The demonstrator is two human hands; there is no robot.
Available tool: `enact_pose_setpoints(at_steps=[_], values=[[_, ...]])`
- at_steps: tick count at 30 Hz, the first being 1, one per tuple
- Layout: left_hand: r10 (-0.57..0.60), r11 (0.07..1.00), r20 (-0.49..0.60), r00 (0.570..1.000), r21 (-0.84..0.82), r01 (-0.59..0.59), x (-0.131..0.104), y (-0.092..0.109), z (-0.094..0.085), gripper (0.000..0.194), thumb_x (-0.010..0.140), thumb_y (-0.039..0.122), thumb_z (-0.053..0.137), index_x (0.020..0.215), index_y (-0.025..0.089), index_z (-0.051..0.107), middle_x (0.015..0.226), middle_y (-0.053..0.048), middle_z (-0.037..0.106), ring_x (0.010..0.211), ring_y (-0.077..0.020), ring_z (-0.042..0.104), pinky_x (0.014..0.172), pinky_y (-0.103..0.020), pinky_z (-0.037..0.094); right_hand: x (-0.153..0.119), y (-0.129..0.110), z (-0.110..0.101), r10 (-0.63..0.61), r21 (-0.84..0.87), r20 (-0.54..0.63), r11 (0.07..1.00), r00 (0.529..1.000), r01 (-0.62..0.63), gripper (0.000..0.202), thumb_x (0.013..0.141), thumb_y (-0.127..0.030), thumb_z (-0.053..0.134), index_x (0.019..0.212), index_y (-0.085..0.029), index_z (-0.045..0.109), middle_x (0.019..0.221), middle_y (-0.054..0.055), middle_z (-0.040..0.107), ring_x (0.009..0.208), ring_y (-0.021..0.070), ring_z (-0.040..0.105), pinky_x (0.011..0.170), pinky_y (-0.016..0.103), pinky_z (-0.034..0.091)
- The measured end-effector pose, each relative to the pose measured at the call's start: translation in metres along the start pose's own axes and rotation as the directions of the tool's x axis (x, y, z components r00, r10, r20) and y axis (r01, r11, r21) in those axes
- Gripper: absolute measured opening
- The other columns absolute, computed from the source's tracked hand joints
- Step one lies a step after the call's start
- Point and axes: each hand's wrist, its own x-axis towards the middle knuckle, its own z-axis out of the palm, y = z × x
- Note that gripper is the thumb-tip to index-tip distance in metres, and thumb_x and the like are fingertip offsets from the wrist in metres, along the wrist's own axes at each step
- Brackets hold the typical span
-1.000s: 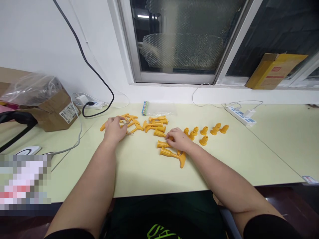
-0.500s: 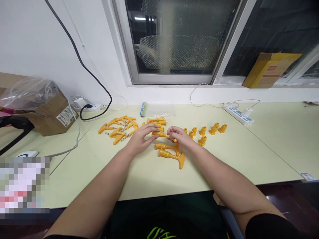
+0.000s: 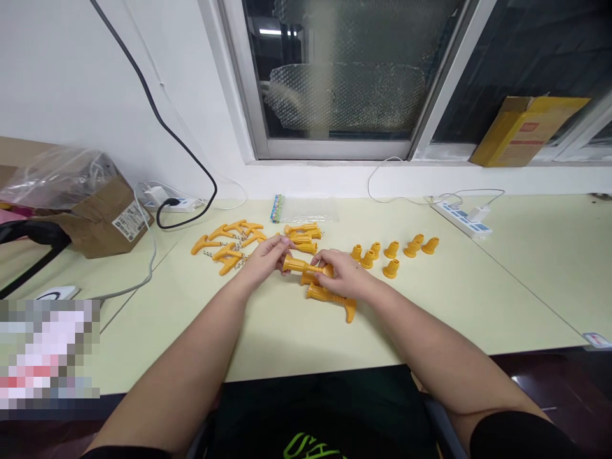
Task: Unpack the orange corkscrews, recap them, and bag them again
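A yellow plastic corkscrew (image 3: pixel 297 264) with a T-handle and a flared sleeve lies level between my hands, just above the table. My right hand (image 3: pixel 340 271) is closed around its handle end. At the flared end, the fingers of my left hand (image 3: pixel 268 258) curl against the rim, partly hidden behind it. Just below rest two more corkscrews, one partly covered by my right hand and the other, a full corkscrew (image 3: pixel 327 294), in plain sight. Behind my hands lie several yellow assembled pieces (image 3: pixel 302 227).
T-handles with metal spirals (image 3: pixel 229 252) are heaped at left. Several loose yellow sleeves (image 3: pixel 391 268) stand at right. A clear plastic bag (image 3: pixel 308 209) lies near the wall. Power strips (image 3: pixel 461 218), cables and a cardboard box (image 3: pixel 102 217) border the table (image 3: pixel 478 299).
The held corkscrew has come slightly toward me and left, its flared end now showing. My left hand has shifted from the sleeve's middle to its rim. The view has shifted slightly.
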Motion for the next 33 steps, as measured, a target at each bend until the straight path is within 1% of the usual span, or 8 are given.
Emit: enact_pose_setpoints(at_steps=[3,6,10,15,19,22,29,33], values=[[-0.091,0.966,0.018,0.996,-0.241,0.093,0.003,0.000,-0.004,0.048,0.088,0.064,0.064,0.110,0.021,0.061,0.071,0.001,0.064,0.053,-0.0155,0.064,0.050,-0.026,0.050,0.001,0.002,0.002,0.036,0.065,-0.123,0.997,0.992,-0.028,0.020,0.089,-0.025,0.068,0.109,-0.024,0.068,0.102,0.007,0.069,0.103,0.0248,0.064,0.094,0.042,0.050],[-0.121,0.931,0.110,0.986,-0.333,0.151,0.003,0.002,-0.002,0.053,0.091,0.067,0.058,0.113,0.020,0.062,0.088,-0.007,0.073,0.069,-0.0207,0.073,0.066,-0.035,0.060,0.004,0.001,0.005,0.154,0.395,-0.168,0.916,0.974,-0.076,0.020,0.093,-0.036,0.067,0.109,-0.025,0.065,0.108,0.008,0.071,0.107,0.0239,0.066,0.097,0.042,0.052],[0.006,0.969,0.258,0.966,-0.242,0.059,-0.004,0.003,0.007,0.046,0.087,0.058,0.071,0.112,0.019,0.069,0.113,-0.014,0.073,0.114,-0.0296,0.070,0.100,-0.047,0.057,0.011,-0.003,0.011,0.303,0.723,-0.185,0.686,0.935,-0.080,0.030,0.088,-0.053,0.072,0.095,-0.025,0.063,0.109,0.006,0.072,0.108,0.0227,0.066,0.095,0.039,0.052],[0.146,0.989,0.349,0.926,-0.016,-0.150,-0.016,-0.001,0.021,0.052,0.076,0.032,0.089,0.123,0.027,0.066,0.135,-0.012,0.063,0.133,-0.0300,0.058,0.108,-0.050,0.053,0.013,-0.007,0.012,0.454,0.761,-0.214,0.633,0.865,-0.143,0.045,0.076,-0.065,0.079,0.079,-0.024,0.063,0.076,0.000,0.060,0.078,0.0187,0.058,0.075,0.032,0.049],[0.286,0.914,0.336,0.898,0.186,-0.361,-0.018,-0.003,0.034,0.069,0.067,0.035,0.094,0.129,0.031,0.065,0.140,-0.011,0.059,0.133,-0.0311,0.056,0.109,-0.050,0.051,0.012,-0.012,0.012,0.484,0.888,-0.102,0.439,0.869,-0.140,0.048,0.074,-0.065,0.081,0.090,-0.027,0.056,0.063,-0.006,0.051,0.061,0.0153,0.050,0.057,0.027,0.042],[0.401,0.798,0.298,0.866,0.351,-0.490,-0.016,-0.003,0.037,0.053,0.070,0.039,0.092,0.117,0.028,0.070,0.127,-0.011,0.066,0.124,-0.0315,0.060,0.109,-0.050,0.049,0.011,-0.015,0.013,0.475,0.948,-0.054,0.299,0.878,-0.104,0.053,0.070,-0.057,0.089,0.091,-0.027,0.050,0.070,-0.006,0.056,0.063,0.0143,0.054,0.056,0.025,0.044],[0.606,0.616,0.248,0.756,0.455,-0.643,-0.010,-0.003,0.022,0.028,0.086,0.037,0.079,0.109,0.022,0.071,0.104,-0.009,0.071,0.099,-0.0233,0.066,0.087,-0.037,0.055,0.014,-0.008,0.005,0.516,0.991,0.089,0.039,0.852,-0.127,0.051,0.070,-0.061,0.090,0.085,-0.024,0.059,0.063,-0.008,0.045,0.055,0.0096,0.042,0.053,0.022,0.044],[0.607,0.608,0.218,0.765,0.493,-0.622,-0.007,-0.005,0.014,0.025,0.093,0.039,0.072,0.110,0.021,0.071,0.104,-0.010,0.072,0.096,-0.0213,0.067,0.083,-0.034,0.056,0.016,-0.002,-0.002,0.561,0.988,0.137,-0.020,0.816,-0.151,0.048,0.067,-0.050,0.093,0.077,-0.022,0.055,0.057,-0.008,0.045,0.050,0.0083,0.039,0.047,0.021,0.037]])
